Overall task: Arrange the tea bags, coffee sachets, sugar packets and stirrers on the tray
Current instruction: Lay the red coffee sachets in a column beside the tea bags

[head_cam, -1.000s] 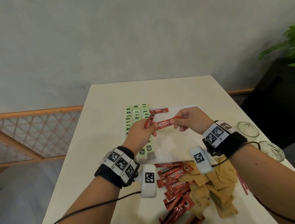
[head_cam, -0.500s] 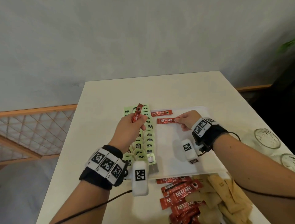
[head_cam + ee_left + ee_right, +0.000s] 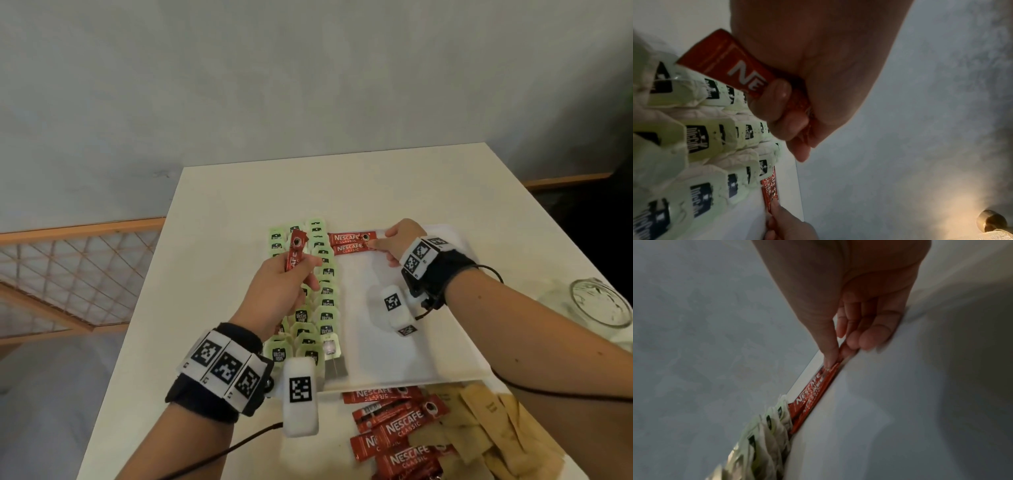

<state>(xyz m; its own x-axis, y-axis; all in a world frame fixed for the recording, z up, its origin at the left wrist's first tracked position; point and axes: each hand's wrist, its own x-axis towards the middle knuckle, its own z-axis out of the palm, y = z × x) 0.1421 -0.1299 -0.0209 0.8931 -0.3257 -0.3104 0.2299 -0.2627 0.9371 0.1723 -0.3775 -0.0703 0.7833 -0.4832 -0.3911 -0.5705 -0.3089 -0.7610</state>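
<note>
White tray (image 3: pixel 394 363) on pale table (image 3: pixel 212 212). Green-tagged tea bags (image 3: pixel 325 294) fill its left side in overlapping columns. Two Nescafé coffee sachets (image 3: pixel 351 242) lie side by side at the far edge, touching, left ends against the tea bags.

Right hand (image 3: pixel 399 241): thumb and fingertips pinch the right end of the nearer laid sachet (image 3: pixel 818 386), low on the tray. Left hand (image 3: pixel 282 284): clenched round a third sachet (image 3: pixel 295 254), held upright above the tea bags, its end poking out below the fist (image 3: pixel 725 65).

Not yet on the tray: heap of coffee sachets (image 3: pixel 397 431) and brown sugar packets (image 3: pixel 486 428) at the near edge. Stirrers not seen. Glass jar (image 3: pixel 603 305) off to the right.

Risks, as judged:
- Nudging the pinched sachet may skew its neighbour; they touch.
- The left fist hangs close over the tea bags; lowering it could ruffle the overlapped rows.
- The squeezed sachet may crease and lie crooked.
</note>
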